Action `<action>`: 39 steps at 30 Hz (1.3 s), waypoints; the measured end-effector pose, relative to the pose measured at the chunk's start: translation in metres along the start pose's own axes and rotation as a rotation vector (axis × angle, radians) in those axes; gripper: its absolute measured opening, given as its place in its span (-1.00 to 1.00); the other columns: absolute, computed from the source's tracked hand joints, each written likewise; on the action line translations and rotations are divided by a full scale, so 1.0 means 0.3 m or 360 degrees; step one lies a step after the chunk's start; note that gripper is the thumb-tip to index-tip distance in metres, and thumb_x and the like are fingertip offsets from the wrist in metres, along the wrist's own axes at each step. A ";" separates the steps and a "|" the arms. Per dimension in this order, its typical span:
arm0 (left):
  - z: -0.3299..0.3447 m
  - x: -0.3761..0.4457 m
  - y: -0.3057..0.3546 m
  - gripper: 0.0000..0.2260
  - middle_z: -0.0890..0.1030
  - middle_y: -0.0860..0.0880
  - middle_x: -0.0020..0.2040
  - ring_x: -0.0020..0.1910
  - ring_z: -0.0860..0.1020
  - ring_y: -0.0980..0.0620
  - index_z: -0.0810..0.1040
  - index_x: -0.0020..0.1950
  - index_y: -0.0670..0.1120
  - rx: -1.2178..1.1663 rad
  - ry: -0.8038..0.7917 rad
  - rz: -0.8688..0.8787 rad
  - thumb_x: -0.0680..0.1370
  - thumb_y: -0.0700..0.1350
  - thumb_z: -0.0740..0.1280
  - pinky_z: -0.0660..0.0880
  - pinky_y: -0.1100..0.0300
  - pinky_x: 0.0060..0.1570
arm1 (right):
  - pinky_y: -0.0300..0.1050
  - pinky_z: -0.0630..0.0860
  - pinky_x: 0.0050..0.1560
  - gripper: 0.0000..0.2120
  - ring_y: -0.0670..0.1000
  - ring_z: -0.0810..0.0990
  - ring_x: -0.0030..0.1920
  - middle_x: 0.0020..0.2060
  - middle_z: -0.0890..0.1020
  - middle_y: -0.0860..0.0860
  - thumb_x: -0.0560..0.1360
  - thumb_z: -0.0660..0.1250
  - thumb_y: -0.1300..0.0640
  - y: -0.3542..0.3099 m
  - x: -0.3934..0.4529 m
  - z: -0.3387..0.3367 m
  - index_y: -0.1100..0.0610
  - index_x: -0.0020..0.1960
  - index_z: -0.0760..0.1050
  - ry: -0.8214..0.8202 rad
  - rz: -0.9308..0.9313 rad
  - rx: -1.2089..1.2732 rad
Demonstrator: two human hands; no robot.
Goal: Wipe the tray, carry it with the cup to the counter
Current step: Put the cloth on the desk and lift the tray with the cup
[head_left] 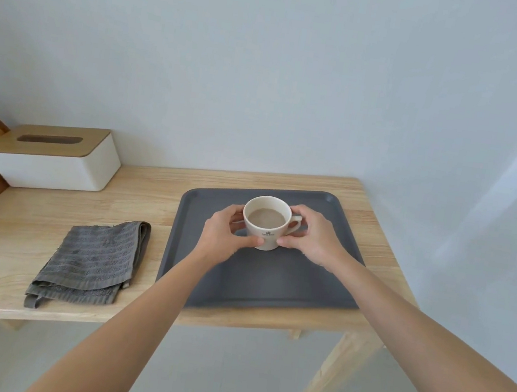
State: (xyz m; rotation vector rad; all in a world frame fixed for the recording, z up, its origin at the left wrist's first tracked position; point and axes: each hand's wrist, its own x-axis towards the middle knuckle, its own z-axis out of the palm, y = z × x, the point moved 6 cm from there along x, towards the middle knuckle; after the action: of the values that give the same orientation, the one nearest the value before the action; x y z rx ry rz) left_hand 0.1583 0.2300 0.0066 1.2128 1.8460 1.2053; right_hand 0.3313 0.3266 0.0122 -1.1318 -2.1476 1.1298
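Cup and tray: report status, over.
Left hand and right hand both clasp the cup, full, on the tray. Towel lies folded left of tray, untouched. Nothing in the way.

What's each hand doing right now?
Left hand: closed around the left side of the cup.
Right hand: closed around the cup's right side, by the handle.

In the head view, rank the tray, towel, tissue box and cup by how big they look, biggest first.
1. tray
2. towel and tissue box: look alike, unranked
3. cup
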 end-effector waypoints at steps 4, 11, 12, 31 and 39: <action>-0.022 -0.017 -0.002 -0.29 0.54 0.05 0.33 0.32 0.49 0.07 0.43 0.40 -0.01 0.0220 -0.0057 -0.0018 0.29 0.01 0.60 0.41 0.10 0.32 | -0.04 0.50 0.21 -0.47 -0.07 0.59 0.08 0.09 0.60 -0.06 0.30 0.54 0.19 0.020 -0.027 -0.039 -0.01 0.22 0.49 0.0069 -0.0014 -0.0137; -0.227 -0.107 -0.120 -0.59 0.30 -0.25 0.44 0.42 0.24 -0.25 0.44 0.40 -0.12 0.0987 0.0452 -0.0179 0.57 -0.04 0.30 0.26 -0.09 0.36 | 0.03 0.43 0.22 -0.70 0.21 0.41 0.17 0.17 0.45 0.15 0.54 0.26 0.10 0.203 -0.110 -0.185 0.02 0.27 0.49 0.0426 0.0226 -0.0877; -0.242 -0.111 -0.144 -0.61 0.30 -0.27 0.43 0.41 0.24 -0.28 0.45 0.40 -0.09 0.1054 0.0442 -0.0260 0.58 -0.04 0.29 0.27 -0.12 0.34 | 0.04 0.47 0.16 -0.70 0.21 0.44 0.14 0.14 0.45 0.16 0.55 0.23 0.10 0.215 -0.116 -0.190 0.03 0.27 0.48 0.0431 0.0248 -0.0868; -0.253 -0.096 -0.130 -0.68 0.50 -0.34 0.14 0.13 0.48 -0.34 0.47 0.34 -0.23 0.1057 0.0582 -0.0244 0.62 -0.16 0.21 0.42 -0.08 0.14 | 0.04 0.52 -0.06 -0.63 0.21 0.60 0.01 0.01 0.63 0.17 0.63 0.07 0.16 0.216 -0.132 -0.223 0.07 0.41 0.38 0.0435 0.0120 -0.1000; -0.199 -0.063 -0.072 -0.63 0.49 -0.31 0.16 0.16 0.48 -0.31 0.41 0.42 -0.20 0.0937 0.0553 -0.0165 0.62 -0.15 0.24 0.39 -0.06 0.19 | 0.07 0.46 0.02 -0.59 0.27 0.52 0.14 0.12 0.60 0.20 0.63 0.06 0.10 0.258 -0.182 -0.304 0.09 0.47 0.26 0.0459 0.0254 -0.0883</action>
State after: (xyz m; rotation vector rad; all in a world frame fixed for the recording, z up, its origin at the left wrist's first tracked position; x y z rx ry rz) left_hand 0.1073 0.1880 0.0105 1.2315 2.6132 0.8766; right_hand 0.4603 0.3476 -0.0024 -1.6130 -2.2199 0.3849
